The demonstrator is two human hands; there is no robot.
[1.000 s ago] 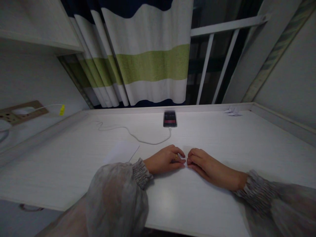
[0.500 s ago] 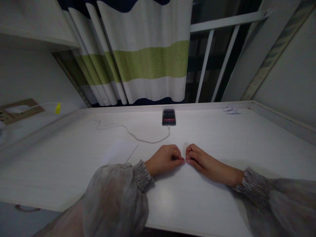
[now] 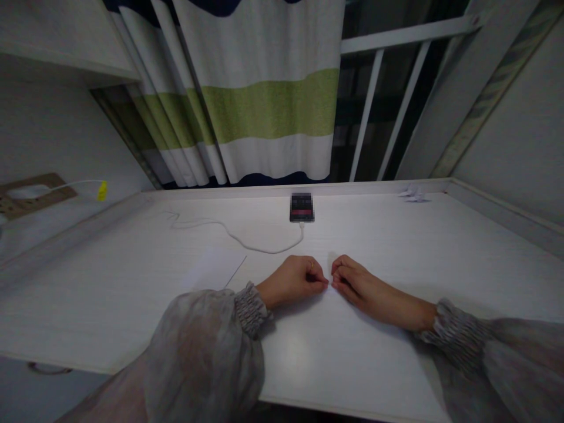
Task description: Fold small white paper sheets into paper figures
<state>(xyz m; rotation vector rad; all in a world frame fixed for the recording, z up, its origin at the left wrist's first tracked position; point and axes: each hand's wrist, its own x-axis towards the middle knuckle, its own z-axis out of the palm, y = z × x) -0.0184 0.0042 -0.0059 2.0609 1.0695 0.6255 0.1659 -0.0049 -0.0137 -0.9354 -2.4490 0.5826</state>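
My left hand (image 3: 294,280) and my right hand (image 3: 356,286) face each other low over the white desk (image 3: 343,364). On each, thumb and index finger are pinched together, and the fingertips are a small gap apart. Whatever lies between them is too small and pale against the desk to make out. Left of my left hand, partly behind the sleeve, lies a white sheet of paper (image 3: 211,267) with a thin dark line along its right side.
A phone (image 3: 302,207), its screen blurred, stands near the back edge with a white cable (image 3: 264,251) running left. Small folded white papers (image 3: 414,194) lie at the back right. A wall socket (image 3: 33,194) is on the left; a striped curtain (image 3: 268,111) hangs behind.
The gap between my fingertips is slightly wider, with my left hand shifted a little left. The whole view has moved slightly; the other things lie as before.
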